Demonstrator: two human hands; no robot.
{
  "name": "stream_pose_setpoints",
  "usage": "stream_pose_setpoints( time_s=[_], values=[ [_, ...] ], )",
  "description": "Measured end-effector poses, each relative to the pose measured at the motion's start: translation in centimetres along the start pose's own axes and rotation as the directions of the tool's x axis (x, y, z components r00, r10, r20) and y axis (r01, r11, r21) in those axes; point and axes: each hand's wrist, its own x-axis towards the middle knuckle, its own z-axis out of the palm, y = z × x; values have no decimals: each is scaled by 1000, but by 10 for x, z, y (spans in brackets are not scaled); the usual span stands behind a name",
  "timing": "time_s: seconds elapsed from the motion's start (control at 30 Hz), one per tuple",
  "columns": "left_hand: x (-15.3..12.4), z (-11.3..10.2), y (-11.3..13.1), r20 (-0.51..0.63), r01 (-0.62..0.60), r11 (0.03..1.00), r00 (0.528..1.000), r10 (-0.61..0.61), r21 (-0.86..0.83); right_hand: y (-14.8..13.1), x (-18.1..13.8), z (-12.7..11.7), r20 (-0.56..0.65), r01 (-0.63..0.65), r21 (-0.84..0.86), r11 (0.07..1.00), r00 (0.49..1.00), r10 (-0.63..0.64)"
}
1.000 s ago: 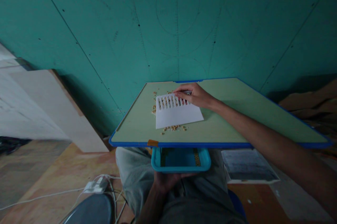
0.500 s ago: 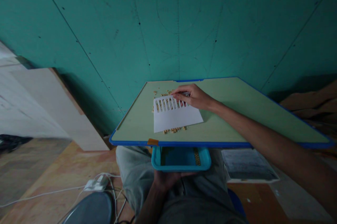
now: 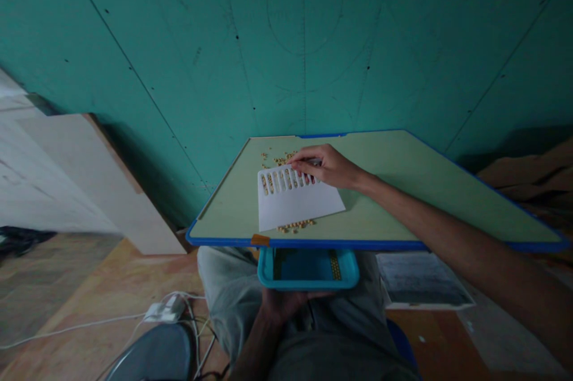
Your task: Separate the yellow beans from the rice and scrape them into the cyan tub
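Note:
My right hand pinches the far edge of a white slotted card. A row of narrow slots runs along the card's far side, and tan bits show through them. Small tan bean-like pieces lie by the card's near edge, and more scattered pieces lie beyond its far edge. Below the table edge, my left hand supports a blue plastic tray from underneath, its fingers partly hidden. Inside the tray at the right is a strip of small tan pieces.
The pale green table has a blue rim with orange tape on its front edge. A green wall stands behind it. White boards lean at left. Cables and a power strip lie on the floor beside a dark stool.
The slotted card has shifted slightly toward me and to the left, its near edge lower. More of the scattered pieces show beyond its far edge. The tray stays in place.

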Motion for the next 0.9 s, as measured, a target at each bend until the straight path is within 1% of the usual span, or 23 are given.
stream_pose_setpoints(
  time_s=[0.23, 0.67, 0.9],
  values=[
    [-1, -1, -1, 9, 25, 1000, 1000, -25, 0, -1, -1, 1, -8, 19, -43, 999, 1000, -19],
    [0, 2, -1, -40, 17, 1000, 999, -16, 8, -3, -2, 5, 23, 14, -4, 1000, 1000, -13],
    [1, -1, 0, -23, 23, 1000, 999, -24, -8, -4, -3, 6, 11, 10, -19, 1000, 1000, -10]
  ],
)
